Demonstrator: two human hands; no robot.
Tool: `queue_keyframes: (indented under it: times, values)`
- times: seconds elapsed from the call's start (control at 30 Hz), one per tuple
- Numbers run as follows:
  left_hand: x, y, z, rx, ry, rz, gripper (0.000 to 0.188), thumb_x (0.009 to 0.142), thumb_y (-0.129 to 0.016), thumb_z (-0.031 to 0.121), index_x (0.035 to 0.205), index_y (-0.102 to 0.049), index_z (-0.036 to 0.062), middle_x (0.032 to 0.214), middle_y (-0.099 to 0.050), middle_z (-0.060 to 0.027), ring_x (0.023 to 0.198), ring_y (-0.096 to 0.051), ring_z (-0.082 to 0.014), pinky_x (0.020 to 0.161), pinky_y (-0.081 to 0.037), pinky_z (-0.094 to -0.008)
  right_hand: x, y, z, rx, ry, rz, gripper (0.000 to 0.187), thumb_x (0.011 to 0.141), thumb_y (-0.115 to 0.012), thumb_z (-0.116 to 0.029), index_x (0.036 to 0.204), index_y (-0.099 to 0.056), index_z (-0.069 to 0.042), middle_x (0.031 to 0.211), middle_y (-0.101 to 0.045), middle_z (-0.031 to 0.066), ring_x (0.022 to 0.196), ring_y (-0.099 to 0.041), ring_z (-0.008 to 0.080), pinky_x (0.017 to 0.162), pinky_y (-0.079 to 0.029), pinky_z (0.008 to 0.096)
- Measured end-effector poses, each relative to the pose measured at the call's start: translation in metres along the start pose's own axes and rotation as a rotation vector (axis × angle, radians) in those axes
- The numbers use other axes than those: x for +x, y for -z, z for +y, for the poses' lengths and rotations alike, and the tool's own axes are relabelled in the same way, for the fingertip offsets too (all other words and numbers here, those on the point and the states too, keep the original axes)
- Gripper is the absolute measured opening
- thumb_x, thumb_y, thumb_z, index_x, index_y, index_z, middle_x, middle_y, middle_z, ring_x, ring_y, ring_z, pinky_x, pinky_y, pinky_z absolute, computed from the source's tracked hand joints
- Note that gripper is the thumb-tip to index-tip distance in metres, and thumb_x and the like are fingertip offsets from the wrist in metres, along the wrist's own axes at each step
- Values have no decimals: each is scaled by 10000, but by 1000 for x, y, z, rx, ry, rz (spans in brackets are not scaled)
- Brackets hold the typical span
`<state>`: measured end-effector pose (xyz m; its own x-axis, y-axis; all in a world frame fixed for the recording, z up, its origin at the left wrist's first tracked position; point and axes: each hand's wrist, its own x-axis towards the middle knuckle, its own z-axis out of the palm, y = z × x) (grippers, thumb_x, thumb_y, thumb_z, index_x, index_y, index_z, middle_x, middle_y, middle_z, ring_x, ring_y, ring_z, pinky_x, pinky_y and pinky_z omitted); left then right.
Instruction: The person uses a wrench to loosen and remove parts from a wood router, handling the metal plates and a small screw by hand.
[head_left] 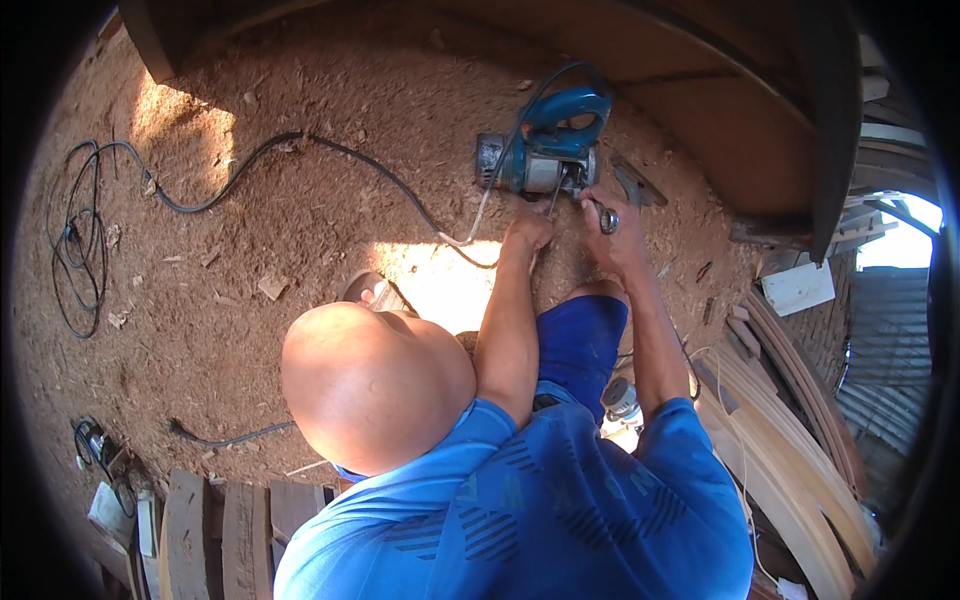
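Observation:
A teal and silver corded power tool (535, 160) with a loop handle lies on the sawdust-covered ground in front of me; its exact kind is unclear. My left hand (532, 228) is closed around a thin metal rod (556, 190), whose far end reaches into the tool's exposed metal part. Just to its right, my right hand (615, 240) grips a wrench (607, 219); a rounded metal end sticks out of the fist. The fingertips of that hand are close against the tool's lower right side, and the wrench's other end is hidden.
A dark cord (350, 150) runs left from the tool toward a loose coil (85, 240). Large brown boards (720, 110) overhang the upper right. Stacked curved planks (790, 450) lie to the right, with another power tool (621, 397) beside my leg. Wooden pieces (245, 530) stand at lower left.

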<state>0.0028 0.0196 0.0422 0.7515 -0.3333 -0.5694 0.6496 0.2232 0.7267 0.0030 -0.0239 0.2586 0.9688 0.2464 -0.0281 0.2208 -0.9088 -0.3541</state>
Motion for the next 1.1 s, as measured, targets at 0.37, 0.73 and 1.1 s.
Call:
queue_keyframes:
  times: [0.37, 0.73, 1.1]
  values:
    - [8, 32, -32, 147, -52, 90, 596, 831, -499, -21, 1412, -558, 101, 979, -717, -142, 753, -656, -186, 618, -495, -292, 36, -8, -15, -101, 67, -162, 181, 894, -619, -149, 1042, -687, -69, 988, -693, 184, 988, -633, 411, 887, -491, 467]
    - [-50, 35, 79, -158, 157, -185, 137, 875, -576, 183, 940, -666, 104, 681, -664, -12, 434, -471, -103, 400, -329, -287, 13, -2, -8, -152, -53, -85, 178, 906, -603, -130, 1046, -684, -55, 1008, -688, 207, 947, -638, 439, 836, -503, 477]
    - [-40, 40, 74, 10, 87, -218, 237, 918, -560, 250, 773, -669, 97, 627, -621, -6, 443, -483, -103, 375, -328, -274, -26, -44, 10, 71, 294, 215, 131, 874, -587, -37, 975, -671, -26, 888, -666, 185, 839, -632, 387, 758, -497, 457]
